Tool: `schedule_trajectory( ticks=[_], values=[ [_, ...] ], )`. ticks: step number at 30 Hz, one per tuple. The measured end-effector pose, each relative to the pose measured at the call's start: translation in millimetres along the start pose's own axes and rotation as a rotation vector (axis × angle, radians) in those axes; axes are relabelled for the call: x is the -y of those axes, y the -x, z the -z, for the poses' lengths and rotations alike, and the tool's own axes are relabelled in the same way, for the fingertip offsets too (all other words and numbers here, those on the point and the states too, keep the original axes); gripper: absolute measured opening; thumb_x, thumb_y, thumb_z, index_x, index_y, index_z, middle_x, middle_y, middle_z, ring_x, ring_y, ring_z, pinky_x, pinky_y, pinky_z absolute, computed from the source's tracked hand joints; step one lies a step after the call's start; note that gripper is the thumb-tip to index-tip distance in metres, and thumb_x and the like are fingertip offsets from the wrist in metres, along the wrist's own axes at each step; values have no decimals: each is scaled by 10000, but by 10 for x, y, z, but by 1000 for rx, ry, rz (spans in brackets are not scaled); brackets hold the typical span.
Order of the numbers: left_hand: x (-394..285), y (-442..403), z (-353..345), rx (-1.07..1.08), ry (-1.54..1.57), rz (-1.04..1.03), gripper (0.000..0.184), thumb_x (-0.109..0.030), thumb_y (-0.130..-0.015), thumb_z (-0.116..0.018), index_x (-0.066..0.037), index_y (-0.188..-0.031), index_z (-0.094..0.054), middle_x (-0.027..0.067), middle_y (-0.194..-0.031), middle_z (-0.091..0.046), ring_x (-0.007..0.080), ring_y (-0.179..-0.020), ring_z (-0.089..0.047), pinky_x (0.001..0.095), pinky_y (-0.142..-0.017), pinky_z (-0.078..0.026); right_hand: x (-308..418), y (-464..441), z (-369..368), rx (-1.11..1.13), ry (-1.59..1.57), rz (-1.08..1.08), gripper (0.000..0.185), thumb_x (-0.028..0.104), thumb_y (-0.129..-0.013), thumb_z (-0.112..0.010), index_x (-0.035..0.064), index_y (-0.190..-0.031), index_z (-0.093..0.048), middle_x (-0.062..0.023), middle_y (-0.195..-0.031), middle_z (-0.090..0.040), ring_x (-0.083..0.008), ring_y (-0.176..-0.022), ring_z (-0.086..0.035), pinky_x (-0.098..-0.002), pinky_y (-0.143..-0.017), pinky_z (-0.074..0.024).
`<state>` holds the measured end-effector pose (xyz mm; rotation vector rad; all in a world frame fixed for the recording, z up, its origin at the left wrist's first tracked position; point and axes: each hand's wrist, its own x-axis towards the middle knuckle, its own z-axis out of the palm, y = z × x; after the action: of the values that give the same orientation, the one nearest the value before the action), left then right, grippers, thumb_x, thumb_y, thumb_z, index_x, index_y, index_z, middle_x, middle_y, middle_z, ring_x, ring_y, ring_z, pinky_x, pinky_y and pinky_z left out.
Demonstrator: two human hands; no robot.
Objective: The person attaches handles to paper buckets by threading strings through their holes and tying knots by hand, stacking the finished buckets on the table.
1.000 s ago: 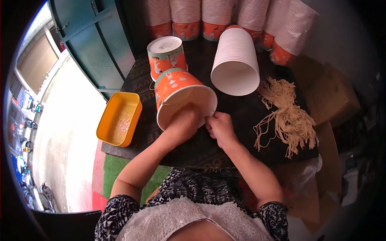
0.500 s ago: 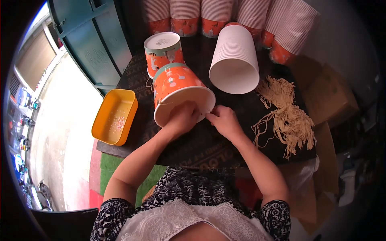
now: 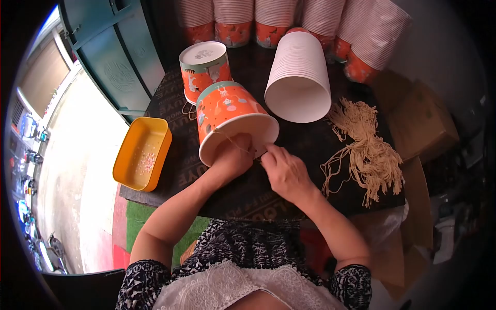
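An orange paper bucket [image 3: 232,106] with a green base band and printed figures lies tilted, its white mouth facing me. My left hand [image 3: 235,155] reaches into the mouth, fingers curled near the right side of the rim; what they pinch is hidden. A thin beige cord [image 3: 227,137] runs from the bucket's left rim across the opening towards my fingers. Just outside the right rim, my right hand [image 3: 284,170] is closed, thumb and fingertips pinching the cord's end close to my left fingers. Behind stands a similar upside-down bucket [image 3: 205,77] with cord at its rim.
A yellow tray [image 3: 124,168] with small pale bits sits at the table's left edge. White nested buckets [image 3: 298,67] lie behind right. A bundle of beige cords [image 3: 367,155] rests on the right. Wrapped bucket stacks [image 3: 274,20] line the back; a cardboard box [image 3: 421,121] is beyond.
My right hand has turned and shifted slightly down and left at the rim. The bucket has tipped a little, and the cord across its mouth shows more clearly. The view has shifted slightly.
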<state>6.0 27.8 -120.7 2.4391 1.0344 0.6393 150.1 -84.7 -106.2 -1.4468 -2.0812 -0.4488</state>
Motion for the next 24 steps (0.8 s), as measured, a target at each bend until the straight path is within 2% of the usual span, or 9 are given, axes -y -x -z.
schedule_trajectory(
  ticks=[3, 4, 6, 9, 12, 15, 19, 21, 24],
  values=[
    [48, -17, -23, 50, -28, 29, 220, -159, -858, -638, 34, -961, -662, 255, -945, -671, 420, -899, -659, 459, -787, -525, -67, -13, -29, -17, -24, -26, 98, 55, -844, -550, 15, -921, -503, -171, -965, -618, -292, -784, -641, -373, -650, -562],
    [20, -12, 9, 82, 72, 74, 216, -156, -854, -646, 31, -959, -665, 240, -934, -677, 395, -892, -666, 440, -784, -525, -57, -8, -25, 10, -44, -46, 108, 56, -847, -545, 5, -932, -501, -191, -1009, -625, -300, -777, -643, -385, -668, -565],
    [-64, 0, 98, 150, 273, 162, 210, -152, -845, -663, 26, -955, -672, 209, -912, -689, 344, -877, -678, 404, -776, -526, -74, 24, -71, -14, -59, -50, 98, 56, -853, -556, 5, -918, -503, -184, -951, -630, -302, -769, -641, -393, -659, -559],
    [-29, 3, 58, 105, 483, 146, 148, -125, -805, -712, -3, -879, -676, 69, -806, -659, 164, -761, -620, 321, -710, -504, -97, 66, -99, -20, -141, -105, 89, 49, -859, -579, 8, -895, -508, -171, -853, -630, -310, -755, -636, -406, -647, -547],
    [-18, -13, -8, 57, 634, 99, 139, -111, -805, -713, -4, -885, -676, 57, -811, -660, 144, -738, -617, 296, -662, -499, -119, 76, -91, -12, -220, -154, 92, 44, -866, -602, 10, -883, -518, -157, -772, -619, -322, -737, -628, -421, -643, -535],
    [-185, -19, 149, 114, 895, 310, 122, -96, -793, -703, 11, -818, -649, 73, -734, -631, 141, -651, -592, 277, -565, -455, -145, 98, -67, 22, -312, -211, 101, 25, -864, -622, 16, -920, -538, -168, -825, -639, -361, -769, -629, -442, -663, -523],
    [-135, -67, 126, 191, 867, 329, 148, -126, -817, -713, 2, -812, -639, 42, -663, -587, 105, -545, -529, 242, -482, -400, -229, 130, -118, -19, -468, -231, 89, 60, -898, -625, 4, -907, -557, -175, -813, -651, -373, -773, -645, -420, -657, -526],
    [-163, -66, 109, 206, 923, 345, 168, -146, -831, -712, 5, -818, -639, 36, -641, -580, 106, -518, -519, 245, -469, -401, -250, 127, -12, 36, -670, -358, 80, 61, -917, -617, -3, -904, -569, -180, -812, -661, -338, -755, -664, -387, -652, -522],
    [-193, -77, 164, 292, 785, 353, 173, -153, -850, -693, 13, -833, -644, 47, -654, -597, 101, -541, -549, 251, -479, -421, -333, 138, 43, 55, -861, -479, 97, 69, -944, -602, -16, -901, -580, -170, -795, -666, -256, -713, -664, -348, -646, -513]
  ],
)
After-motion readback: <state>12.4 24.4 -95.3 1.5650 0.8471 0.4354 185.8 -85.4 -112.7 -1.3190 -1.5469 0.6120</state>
